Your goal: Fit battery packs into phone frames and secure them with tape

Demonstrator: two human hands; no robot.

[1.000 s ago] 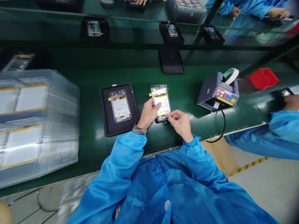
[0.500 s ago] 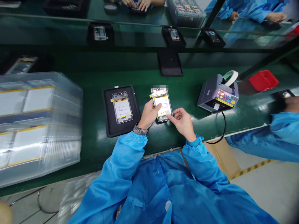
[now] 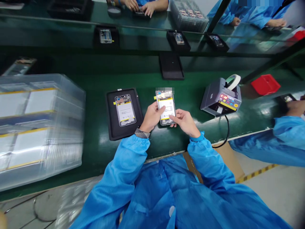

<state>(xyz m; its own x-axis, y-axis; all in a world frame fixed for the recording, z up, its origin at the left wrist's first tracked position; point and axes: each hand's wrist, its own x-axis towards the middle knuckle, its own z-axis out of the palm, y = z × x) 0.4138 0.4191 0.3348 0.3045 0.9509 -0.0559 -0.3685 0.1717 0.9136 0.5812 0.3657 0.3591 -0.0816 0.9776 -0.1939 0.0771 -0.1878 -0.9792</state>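
An opened phone [image 3: 166,102] with a white battery and yellow strips is held above the green bench. My left hand [image 3: 152,117] grips its left edge, with the thumb lying over the battery. At the lower right corner, my right hand [image 3: 185,121] is closed on the phone too, thumb on the battery's lower end and fingers partly underneath. To the left, a second opened phone [image 3: 125,111] with a similar battery lies in a black tray [image 3: 111,127].
Stacked clear plastic trays [image 3: 73,127] with white batteries stand at the left. A tape dispenser [image 3: 219,98] and red bin [image 3: 265,85] are to the right. Behind lies another black tray [image 3: 172,66]. A co-worker's hand [image 3: 295,107] is at the far right.
My right hand has closed further onto the phone's lower right corner, its fingers now partly beneath it. My left hand keeps its grip. The view has shifted slightly.
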